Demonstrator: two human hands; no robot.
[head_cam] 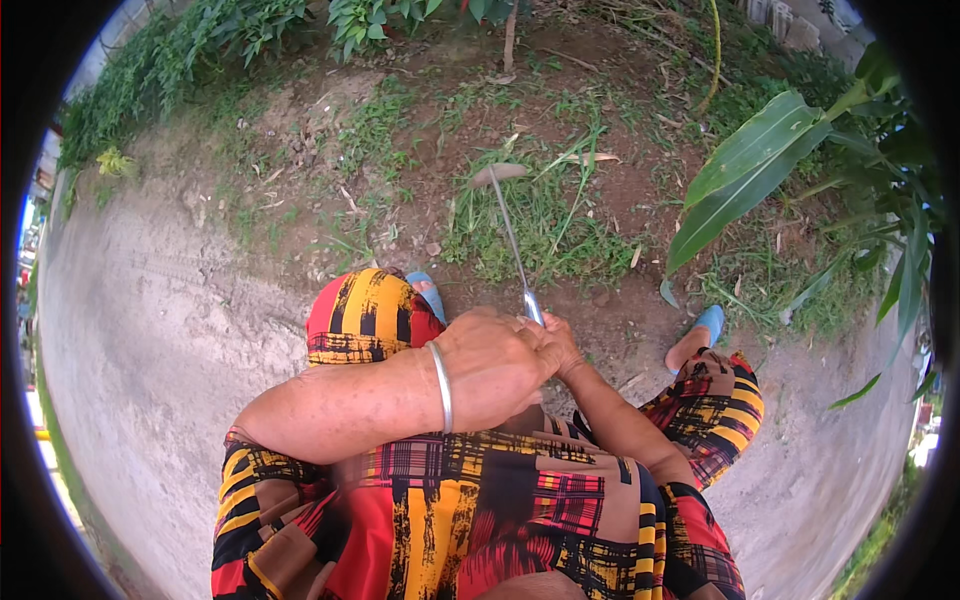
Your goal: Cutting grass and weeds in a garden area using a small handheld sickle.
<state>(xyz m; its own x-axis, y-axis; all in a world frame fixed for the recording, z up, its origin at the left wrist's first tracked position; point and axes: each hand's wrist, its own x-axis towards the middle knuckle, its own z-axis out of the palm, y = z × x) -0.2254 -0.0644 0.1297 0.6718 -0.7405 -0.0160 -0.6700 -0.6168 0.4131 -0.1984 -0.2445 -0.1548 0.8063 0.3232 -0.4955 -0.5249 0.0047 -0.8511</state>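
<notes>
A hoe with a thin metal neck (508, 225) points away from me over the ground. Its blade (499, 174), dulled with soil, is over a heap of cut grass and weeds (517, 225). Both hands are together at the near end of the tool, below its shiny metal socket (532, 306). My left hand (491, 367), with a silver bangle at the wrist, is closed around the handle. Beside it my right hand (559, 345) grips the handle too, its thumb close to the socket. Most of the handle is hidden behind the hands.
Maize-like broad leaves (742, 180) hang in from the right. A leafy bush (195, 75) lines the far left, and a thin trunk (511, 37) rises ahead. My feet in blue shoes (709, 324) stand wide apart at the soil's edge. Hard grey ground (150, 322) lies to the left.
</notes>
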